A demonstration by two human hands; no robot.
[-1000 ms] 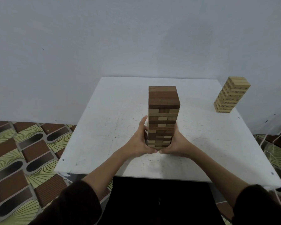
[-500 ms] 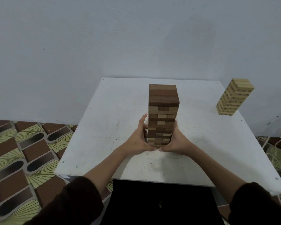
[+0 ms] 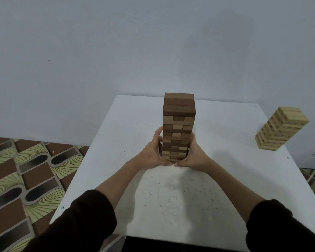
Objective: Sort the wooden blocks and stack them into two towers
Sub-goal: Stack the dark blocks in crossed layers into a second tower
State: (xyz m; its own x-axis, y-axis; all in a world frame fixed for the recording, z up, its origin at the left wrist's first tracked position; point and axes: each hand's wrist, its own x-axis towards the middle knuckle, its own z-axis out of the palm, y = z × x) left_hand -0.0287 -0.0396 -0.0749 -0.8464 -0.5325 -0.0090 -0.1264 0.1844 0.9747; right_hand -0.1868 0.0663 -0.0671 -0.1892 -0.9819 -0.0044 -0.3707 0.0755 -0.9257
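A tall tower of mixed dark and light wooden blocks (image 3: 179,122) stands upright in the middle of the white table (image 3: 216,179). My left hand (image 3: 153,151) presses against the tower's lower left side. My right hand (image 3: 195,154) presses against its lower right side, and the thumbs meet at the base in front. The fingers wrap round the lower courses and hide part of them. A shorter tower of pale wooden blocks (image 3: 280,130) stands apart at the table's right edge.
A plain grey wall rises right behind the table. Patterned brown and yellow floor tiles (image 3: 25,175) lie to the left, below the table's left edge. Dark sleeves cover both forearms at the bottom of the view.
Both hands stay cupped on the base of the mixed tower. The view has shifted slightly, so the pale tower sits further right in the frame.
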